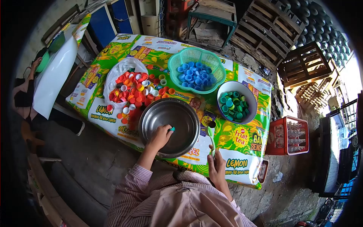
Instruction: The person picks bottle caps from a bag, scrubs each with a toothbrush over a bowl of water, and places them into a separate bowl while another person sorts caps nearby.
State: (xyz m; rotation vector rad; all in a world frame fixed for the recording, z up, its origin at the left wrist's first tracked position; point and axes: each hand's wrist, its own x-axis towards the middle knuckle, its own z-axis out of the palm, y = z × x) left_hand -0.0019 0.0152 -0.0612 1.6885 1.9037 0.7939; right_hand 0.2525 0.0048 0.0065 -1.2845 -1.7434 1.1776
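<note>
Left fingers (165, 130) curl around a green cap (172, 129).

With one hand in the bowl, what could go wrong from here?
The small teal plastic cap in the left hand could slip from the fingertips into the wide metal bowl.

That bowl sits near the table's front edge, so a push from the wrist might shift it.

The loose orange-red plastic caps outside the white plastic bag could get knocked off that edge.
</note>
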